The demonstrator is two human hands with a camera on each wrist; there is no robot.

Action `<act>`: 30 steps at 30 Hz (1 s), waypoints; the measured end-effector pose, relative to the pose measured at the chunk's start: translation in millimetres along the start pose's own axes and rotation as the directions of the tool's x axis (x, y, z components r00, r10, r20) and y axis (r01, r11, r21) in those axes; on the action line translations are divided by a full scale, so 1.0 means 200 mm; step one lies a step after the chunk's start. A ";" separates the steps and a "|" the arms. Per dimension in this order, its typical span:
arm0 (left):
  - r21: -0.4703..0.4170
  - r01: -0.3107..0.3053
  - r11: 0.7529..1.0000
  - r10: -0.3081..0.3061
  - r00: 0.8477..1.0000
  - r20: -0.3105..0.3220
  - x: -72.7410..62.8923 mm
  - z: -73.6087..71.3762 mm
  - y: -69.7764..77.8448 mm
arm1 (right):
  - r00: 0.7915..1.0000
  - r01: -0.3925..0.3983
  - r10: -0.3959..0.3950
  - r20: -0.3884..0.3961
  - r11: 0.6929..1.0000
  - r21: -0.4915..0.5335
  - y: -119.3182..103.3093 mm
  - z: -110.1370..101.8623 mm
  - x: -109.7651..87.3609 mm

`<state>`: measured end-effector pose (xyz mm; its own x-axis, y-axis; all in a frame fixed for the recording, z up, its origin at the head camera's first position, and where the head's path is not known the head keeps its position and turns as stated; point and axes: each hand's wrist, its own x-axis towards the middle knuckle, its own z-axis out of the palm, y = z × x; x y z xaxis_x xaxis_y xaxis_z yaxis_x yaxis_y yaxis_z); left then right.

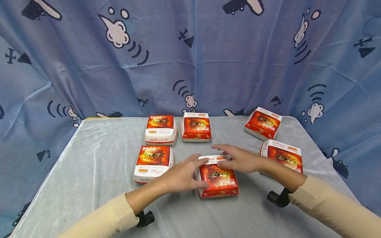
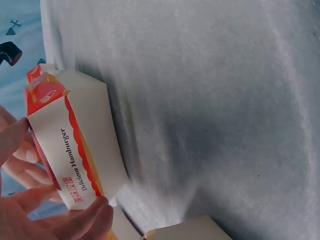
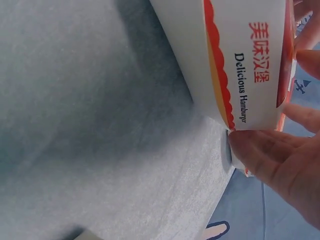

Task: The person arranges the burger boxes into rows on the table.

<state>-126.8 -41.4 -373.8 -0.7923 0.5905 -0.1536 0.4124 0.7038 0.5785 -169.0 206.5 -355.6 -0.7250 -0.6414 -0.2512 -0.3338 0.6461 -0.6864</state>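
Note:
A closed red-and-white hamburger box (image 1: 218,178) sits on the grey cloth in the middle, between both hands. My left hand (image 1: 186,173) touches its left side, the thumb over the lid's left edge and the fingers by the back left corner. My right hand (image 1: 238,158) is at the back right, thumb on the top and the other fingers spread past the back edge. In the left wrist view the box's white side (image 2: 67,150) shows between thumb and fingertips. Fingertips of the right hand lie at a lower lid corner of the box (image 3: 245,70) in the right wrist view.
More hamburger boxes stand around: one close by the left forearm (image 1: 153,163), two at the back, box (image 1: 160,129) and box (image 1: 196,127), one at the far right (image 1: 264,123), and one partly behind the right forearm (image 1: 284,153). A blue patterned curtain (image 1: 166,49) hangs behind the table.

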 end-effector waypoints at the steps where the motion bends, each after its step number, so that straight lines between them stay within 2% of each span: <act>1: 0.011 0.004 1.000 -0.004 1.000 -0.008 0.00 0.00 0.00 | 1.000 -0.008 0.008 -0.008 1.000 -0.006 0.00 0.00 0.00; 8: 0.031 0.031 0.999 -0.028 0.995 -0.091 0.00 0.00 0.00 | 0.995 -0.090 0.088 -0.046 0.995 -0.041 0.00 0.00 -0.01; 12: 0.045 0.042 0.998 -0.035 0.990 -0.133 0.00 0.01 0.00 | 0.996 -0.074 0.072 -0.043 0.996 -0.053 0.00 0.00 -0.01; 19: 0.033 0.049 0.998 -0.043 0.985 -0.167 -0.01 0.00 0.01 | 0.999 -0.049 0.048 -0.014 0.998 -0.049 0.02 -0.01 0.01; 25: 0.008 0.018 1.000 -0.016 0.980 -0.196 0.00 -0.02 0.01 | 1.000 0.018 -0.018 0.017 1.000 -0.001 0.04 -0.02 0.04; 30: 0.008 -0.015 1.000 0.016 0.982 -0.190 0.02 -0.03 0.00 | 0.998 0.043 -0.043 0.035 0.999 0.022 0.04 -0.03 0.06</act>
<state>-132.9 -41.4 -369.8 -0.8564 0.5162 0.0109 0.4278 0.6977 0.5746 -183.7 205.1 -360.0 -0.6881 -0.6830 -0.2451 -0.3513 0.6091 -0.7111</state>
